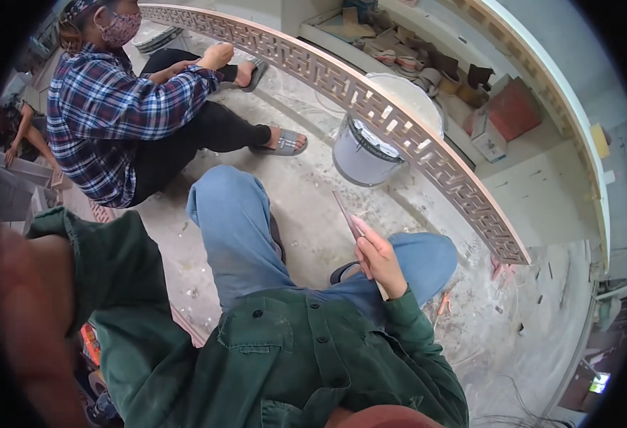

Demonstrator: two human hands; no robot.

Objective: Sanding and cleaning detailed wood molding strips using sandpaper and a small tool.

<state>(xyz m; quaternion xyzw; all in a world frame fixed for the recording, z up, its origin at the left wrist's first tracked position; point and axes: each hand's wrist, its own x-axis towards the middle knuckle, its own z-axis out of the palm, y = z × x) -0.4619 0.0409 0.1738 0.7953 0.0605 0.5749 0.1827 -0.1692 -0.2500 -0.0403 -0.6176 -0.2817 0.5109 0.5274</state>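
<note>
Above my right thigh, my right hand (378, 260) is closed round a slim, dark file-like tool (343, 212). Its narrow end points up and away, and a pale end shows below my palm. My left hand (17, 314) is raised at the far left edge, very close and blurred, so its fingers cannot be made out. A long lattice strip (399, 121) with cut-out fretwork arches across in front of my knees. Neither hand touches the strip.
A grey bucket (363, 153) stands under the strip. At left sits a co-worker in a plaid shirt (114, 107), hands at the strip's far end. Another person (17, 128) is farther left. Beyond are a shelf with clutter (427, 64) and a red box (513, 110).
</note>
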